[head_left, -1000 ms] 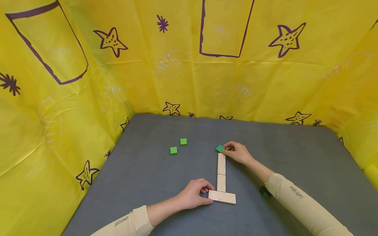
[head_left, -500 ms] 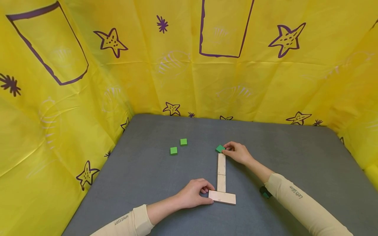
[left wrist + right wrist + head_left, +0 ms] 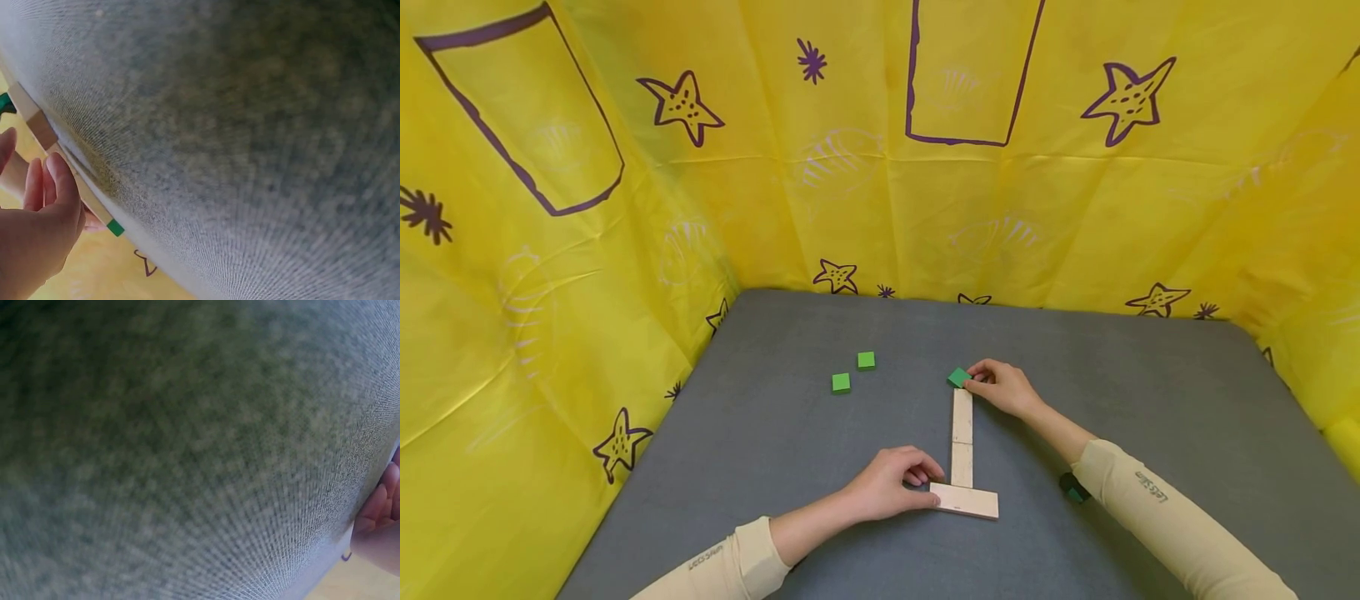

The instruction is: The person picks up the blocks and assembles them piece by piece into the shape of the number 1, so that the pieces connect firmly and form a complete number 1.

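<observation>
Two pale wooden planks, a far one [image 3: 962, 416] and a near one [image 3: 962, 465], lie end to end on the table. A third plank [image 3: 966, 502] lies crosswise at their near end. At the far end my right hand [image 3: 1006, 392] pinches a dark green block [image 3: 958, 377], turned at an angle to the planks. My left hand [image 3: 886, 483] hovers by the crosswise plank's left end, thumb overlapping its corner in the head view. The left wrist view shows this hand's fingers [image 3: 60, 178] loosely bent and apart from the wood. The right wrist view shows only part of the right hand [image 3: 378, 534].
Two light green blocks, one farther [image 3: 867, 361] and one nearer [image 3: 841, 383], sit left of the planks on the grey table [image 3: 760, 417]. Yellow patterned cloth [image 3: 865, 208] surrounds the table at the back and sides.
My left hand has lifted slightly from the crosswise plank's end, its thumb shifting up from the near corner. The right hand and the dark green block stay where they were.
</observation>
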Motion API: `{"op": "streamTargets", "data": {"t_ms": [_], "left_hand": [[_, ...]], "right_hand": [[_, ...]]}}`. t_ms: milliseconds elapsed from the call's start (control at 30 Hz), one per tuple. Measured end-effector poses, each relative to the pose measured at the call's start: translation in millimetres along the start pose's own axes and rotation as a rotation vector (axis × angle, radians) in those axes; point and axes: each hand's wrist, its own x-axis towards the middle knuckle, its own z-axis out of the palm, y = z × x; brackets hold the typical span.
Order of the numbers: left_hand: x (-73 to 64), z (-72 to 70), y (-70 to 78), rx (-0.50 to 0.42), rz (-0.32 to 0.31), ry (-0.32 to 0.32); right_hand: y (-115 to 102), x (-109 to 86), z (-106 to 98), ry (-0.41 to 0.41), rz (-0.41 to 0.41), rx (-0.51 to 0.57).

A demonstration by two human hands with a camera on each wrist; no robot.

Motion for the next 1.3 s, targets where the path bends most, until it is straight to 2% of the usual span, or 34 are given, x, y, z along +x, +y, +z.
{"op": "streamTargets", "data": {"t_ms": [233,433,800,1167,1300], "left_hand": [[2.3,-7.2,3.7,-0.034,-0.027,0.031],[4.3,-15.0,6.2,-0.108,-0.073,0.081],[9.3,-27.3,10.8,-0.164,-0.070,0.219],[14.6,-41.7,9.8,-0.210,-0.102,0.342],[13.1,-54.0,28.9,-0.222,-0.109,0.394]], "right_hand": [[-1.0,0.1,-0.9,-0.004,0.006,0.000],[-1.5,-0.9,-1.6,-0.010,0.004,0.004],[-2.2,-0.7,-1.5,-0.007,0.000,0.006],[-1.8,-1.4,-2.0,-0.016,-0.001,0.010],[-1.0,-1.2,-2.2,-0.019,-0.001,0.012]]}}
